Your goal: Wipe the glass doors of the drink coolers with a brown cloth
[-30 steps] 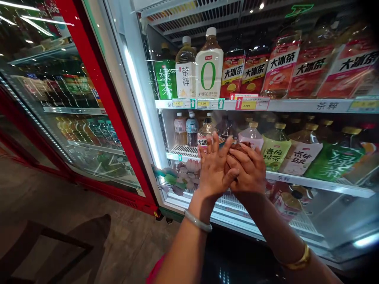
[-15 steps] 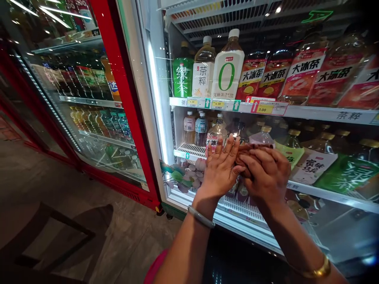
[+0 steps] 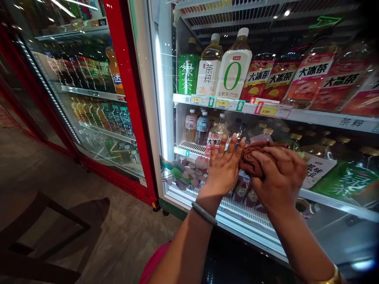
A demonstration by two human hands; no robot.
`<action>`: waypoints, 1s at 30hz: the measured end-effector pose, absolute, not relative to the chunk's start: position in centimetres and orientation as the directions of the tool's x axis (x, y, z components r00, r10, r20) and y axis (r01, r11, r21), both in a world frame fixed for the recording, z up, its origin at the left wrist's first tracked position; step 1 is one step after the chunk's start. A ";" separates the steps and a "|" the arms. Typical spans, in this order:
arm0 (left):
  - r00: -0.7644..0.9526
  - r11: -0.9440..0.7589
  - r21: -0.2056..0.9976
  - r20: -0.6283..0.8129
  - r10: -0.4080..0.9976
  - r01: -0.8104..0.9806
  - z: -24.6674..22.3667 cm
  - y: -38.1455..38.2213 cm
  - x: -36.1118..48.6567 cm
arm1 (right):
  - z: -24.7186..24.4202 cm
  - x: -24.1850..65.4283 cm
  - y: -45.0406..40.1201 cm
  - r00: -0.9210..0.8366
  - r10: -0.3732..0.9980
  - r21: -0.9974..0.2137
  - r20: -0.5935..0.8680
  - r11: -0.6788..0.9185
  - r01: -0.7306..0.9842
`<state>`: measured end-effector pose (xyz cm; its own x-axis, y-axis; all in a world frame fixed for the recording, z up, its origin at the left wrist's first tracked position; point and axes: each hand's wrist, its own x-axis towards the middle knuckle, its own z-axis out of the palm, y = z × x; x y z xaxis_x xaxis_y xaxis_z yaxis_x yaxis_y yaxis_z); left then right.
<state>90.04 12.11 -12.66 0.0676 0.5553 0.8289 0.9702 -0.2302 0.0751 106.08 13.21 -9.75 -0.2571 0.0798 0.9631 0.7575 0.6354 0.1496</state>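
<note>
My right hand [image 3: 278, 177] is wrapped round a bunched brown cloth [image 3: 253, 159], which rests against the glass door of a drinks fridge [image 3: 233, 104]. Just left of the cloth, my left hand [image 3: 223, 171] lies flat on the glass with its fingers spread, holding nothing. A grey bangle circles my left wrist, and a gold one shows on my right. Behind the glass, a white-labelled bottle with a green 0 [image 3: 235, 71] stands on the upper shelf above my hands, and smaller bottles stand lower down.
A red-framed fridge [image 3: 130, 98] with more bottles stands to the left. Flower stickers [image 3: 186, 173] are on the glass left of my left hand. At the lower left a dark chair [image 3: 38, 225] stands on the grey floor [image 3: 124, 232].
My right hand has moved slightly right with the cloth, away from my left hand, and more of the cloth shows. The view has shifted slightly.
</note>
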 end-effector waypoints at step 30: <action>0.067 -0.216 -0.027 0.981 0.181 0.976 -6.3 13.6 91.8 | -2.0 109.6 15.3 -0.309 -0.010 0.253 0.951 0.599 0.760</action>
<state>91.82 13.64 -6.31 0.0669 0.1810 0.9812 0.9759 -0.2164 -0.0266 109.61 15.26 -2.01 -0.3091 -0.0098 0.9510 0.7597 0.5990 0.2530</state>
